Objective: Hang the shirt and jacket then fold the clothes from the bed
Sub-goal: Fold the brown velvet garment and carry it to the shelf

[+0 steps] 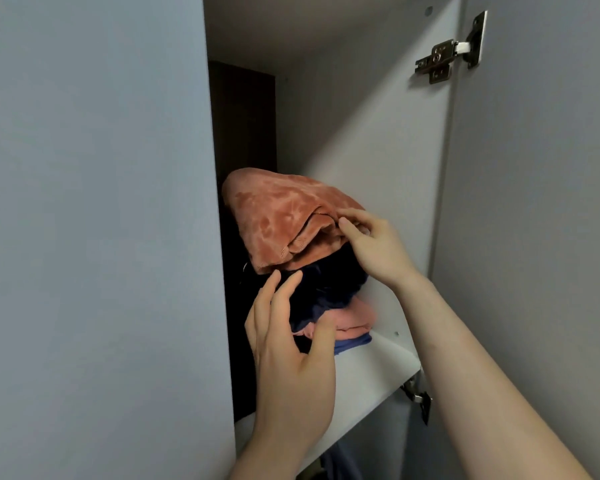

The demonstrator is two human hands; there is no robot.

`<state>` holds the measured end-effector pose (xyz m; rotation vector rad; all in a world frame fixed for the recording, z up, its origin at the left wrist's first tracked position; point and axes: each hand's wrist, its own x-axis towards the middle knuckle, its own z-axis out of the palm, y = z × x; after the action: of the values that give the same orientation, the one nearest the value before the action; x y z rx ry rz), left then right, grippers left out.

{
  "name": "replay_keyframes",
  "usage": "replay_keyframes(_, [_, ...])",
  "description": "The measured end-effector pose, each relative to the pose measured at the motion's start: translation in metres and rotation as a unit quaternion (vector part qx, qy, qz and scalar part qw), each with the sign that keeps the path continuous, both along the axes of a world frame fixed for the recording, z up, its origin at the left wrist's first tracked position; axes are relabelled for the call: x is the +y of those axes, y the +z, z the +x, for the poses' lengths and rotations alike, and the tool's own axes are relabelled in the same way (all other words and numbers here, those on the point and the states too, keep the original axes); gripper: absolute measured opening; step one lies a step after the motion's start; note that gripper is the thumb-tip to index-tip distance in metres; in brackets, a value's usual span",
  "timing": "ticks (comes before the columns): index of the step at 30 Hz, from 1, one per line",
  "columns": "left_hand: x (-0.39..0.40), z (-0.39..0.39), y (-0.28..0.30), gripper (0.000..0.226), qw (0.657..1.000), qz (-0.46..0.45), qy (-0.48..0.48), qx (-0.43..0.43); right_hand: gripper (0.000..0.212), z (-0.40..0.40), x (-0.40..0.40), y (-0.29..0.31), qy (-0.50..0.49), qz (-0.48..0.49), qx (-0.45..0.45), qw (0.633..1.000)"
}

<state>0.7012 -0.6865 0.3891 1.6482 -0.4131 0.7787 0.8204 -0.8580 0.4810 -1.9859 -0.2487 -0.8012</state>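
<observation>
A stack of folded clothes sits on a white wardrobe shelf point(371, 372). On top lies a rust-orange fleece point(278, 216). Under it are a dark navy garment point(326, 289), a pink garment point(354, 322) and a blue one point(352, 342). My right hand point(374, 247) touches the right front edge of the fleece with fingers and thumb, slightly bent. My left hand point(288, 337) rests against the front of the navy garment, fingers straight, thumb near the pink one. No shirt, jacket or bed is in view.
A closed grey wardrobe door point(94, 237) fills the left. The open right door point(534, 202) carries a metal hinge point(447, 53). A second hinge point(418, 396) sits under the shelf. More cloth point(340, 462) shows dimly below the shelf.
</observation>
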Motion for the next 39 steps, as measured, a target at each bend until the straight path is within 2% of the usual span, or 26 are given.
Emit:
replay_keyframes(2, [0.008,-0.01,-0.003,0.058,0.999,0.033,-0.034,-0.005,0.025,-0.015,0.004,-0.001,-0.008,-0.023,0.011,1.0])
replay_keyframes(8, [0.041,-0.05,-0.013,0.055,0.98,0.136,-0.142,-0.01,0.031,-0.088,0.016,-0.019,-0.061,-0.023,0.025,0.998])
replay_keyframes(15, [0.076,-0.076,-0.05,0.051,0.956,0.205,-0.208,-0.024,0.035,-0.211,0.028,-0.075,-0.181,-0.004,-0.024,0.983])
replay_keyframes(19, [0.097,-0.086,-0.074,0.053,0.945,0.225,-0.238,-0.014,0.036,-0.293,0.038,-0.108,-0.29,-0.007,-0.107,0.951])
replay_keyframes(22, [0.108,-0.089,-0.086,0.048,0.94,0.233,-0.25,-0.013,0.031,-0.341,0.044,-0.139,-0.407,-0.01,-0.216,0.887])
replay_keyframes(24, [0.113,-0.09,-0.089,0.045,0.938,0.234,-0.256,-0.01,0.029,-0.365,0.042,-0.159,-0.478,0.002,-0.251,0.842])
replay_keyframes(27, [0.119,-0.089,-0.093,0.049,0.933,0.241,-0.267,-0.004,0.052,-0.383,0.03,-0.179,-0.534,0.046,-0.217,0.816])
replay_keyframes(29, [0.121,-0.087,-0.093,0.044,0.931,0.236,-0.278,-0.006,0.07,-0.382,0.019,-0.184,-0.525,0.094,-0.167,0.829])
replay_keyframes(30, [0.121,-0.086,-0.093,0.041,0.931,0.229,-0.284,-0.005,0.072,-0.379,0.014,-0.185,-0.502,0.132,-0.136,0.844])
replay_keyframes(32, [0.12,-0.085,-0.093,0.038,0.932,0.228,-0.281,-0.006,0.059,-0.369,0.007,-0.19,-0.446,0.193,-0.082,0.87])
replay_keyframes(35, [0.119,-0.085,-0.095,0.043,0.927,0.259,-0.27,-0.007,0.026,-0.361,0.006,-0.202,-0.459,0.187,-0.06,0.866])
replay_keyframes(39, [0.123,-0.085,-0.103,0.044,0.915,0.304,-0.266,-0.018,0.014,-0.361,0.018,-0.211,-0.456,0.19,-0.081,0.866])
